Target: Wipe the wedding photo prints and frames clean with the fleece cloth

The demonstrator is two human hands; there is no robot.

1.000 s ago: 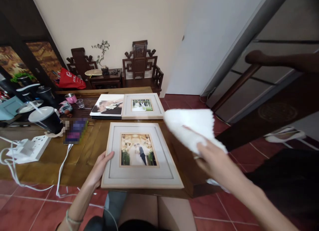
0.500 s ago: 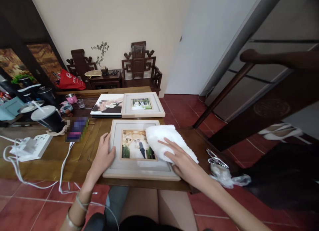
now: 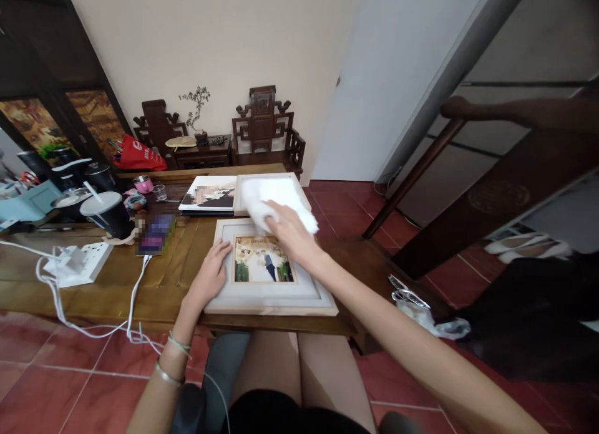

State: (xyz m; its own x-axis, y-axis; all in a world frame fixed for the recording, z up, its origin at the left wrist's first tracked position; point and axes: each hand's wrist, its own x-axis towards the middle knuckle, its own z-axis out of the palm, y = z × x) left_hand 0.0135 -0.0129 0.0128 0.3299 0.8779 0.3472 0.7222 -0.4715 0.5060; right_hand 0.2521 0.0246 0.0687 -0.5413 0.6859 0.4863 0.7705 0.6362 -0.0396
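Observation:
A light wooden picture frame [image 3: 271,310] with a photo of a couple lies flat near the table's front edge. My left hand [image 3: 213,272] rests on its left side, fingers stretched out. Over the frame's far edge, my right hand [image 3: 287,231] holds a fluffy white cloth [image 3: 276,200], slightly blurred. The cloth covers most of a second picture frame [image 3: 299,194] behind the first. Left of that second frame lies a stack of photo panels [image 3: 210,192], the top one printed with a picture.
A phone [image 3: 156,234] on a white cable, a power strip [image 3: 87,262] and a lidded cup with a straw [image 3: 107,212] stand at left. Scissors [image 3: 407,294] and crumpled clear plastic [image 3: 425,318] lie at right. A dark wooden chair [image 3: 486,191] is close on the right.
My right hand has moved the cloth from the near frame's right side up and left, over the far frame. My left hand stays on the near frame's left edge. The view has shifted slightly.

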